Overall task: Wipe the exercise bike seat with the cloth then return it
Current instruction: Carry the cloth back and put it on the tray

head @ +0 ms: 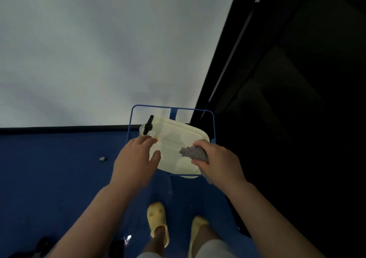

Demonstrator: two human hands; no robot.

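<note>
A grey cloth [193, 152] is bunched in my right hand [217, 161], which grips it over the right side of a cream-white tray [174, 138]. The tray rests on a blue wire-frame stand [133, 117]. My left hand [136, 157] lies on the tray's left edge with fingers spread, touching it beside a clear spray bottle with a black nozzle [148, 127]. No exercise bike seat is visible in this view.
A white wall fills the upper left, with a black skirting along the blue floor [49, 168]. A dark panel or doorway [297, 99] stands at the right. A small round metal object [102, 159] lies on the floor. My feet in yellow slippers [158, 222] stand below.
</note>
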